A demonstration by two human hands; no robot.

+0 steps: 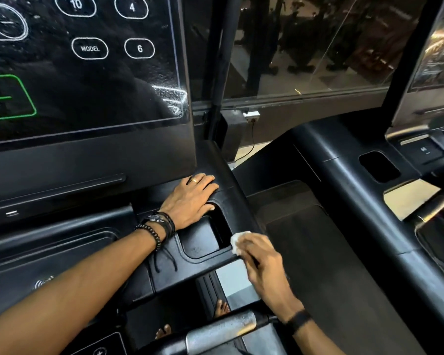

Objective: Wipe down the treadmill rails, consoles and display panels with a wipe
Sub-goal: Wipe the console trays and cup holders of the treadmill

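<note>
The black treadmill console (92, 160) fills the left half, with a dark display panel (87, 60) showing white button outlines and wet streaks. My left hand (192, 199) rests flat, fingers straight, on the console's right shoulder beside a recessed cup holder (203, 239). My right hand (262, 262) pinches a small white wipe (237, 242) and presses it on the cup holder's right rim, where the side rail (231, 175) begins. The wipe is partly hidden under my fingers.
A second treadmill stands to the right, with its own rail (344, 175) and display (436, 47). A silver grip bar (223, 331) crosses low in front of me. Behind the machines is a glass wall (305, 47), and a wall socket (251, 115) with a cord.
</note>
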